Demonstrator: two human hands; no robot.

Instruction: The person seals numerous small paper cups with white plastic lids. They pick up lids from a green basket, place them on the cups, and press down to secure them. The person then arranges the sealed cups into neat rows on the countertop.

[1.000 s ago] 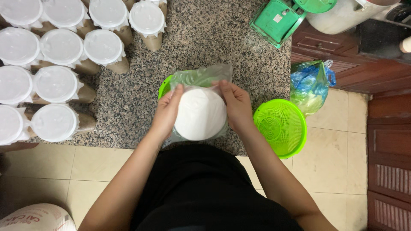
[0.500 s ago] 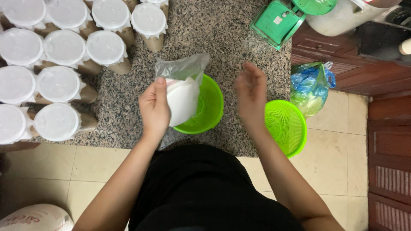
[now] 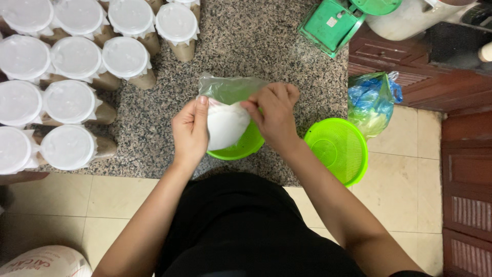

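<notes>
lidded cups [image 3: 77, 56] x11 | green bowls [image 3: 338, 149] x2 | scale [image 3: 328, 23] x1

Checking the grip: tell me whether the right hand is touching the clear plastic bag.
Touching. The head view shows the right hand pinching the top of the clear plastic bag.

The round green plastic bowl [image 3: 241, 147] is lying mostly hidden behind the white-filled clear plastic bag [image 3: 225, 120]. The frame edge is cutting off the white-lidded cups [image 3: 20, 15] at top left.
</notes>
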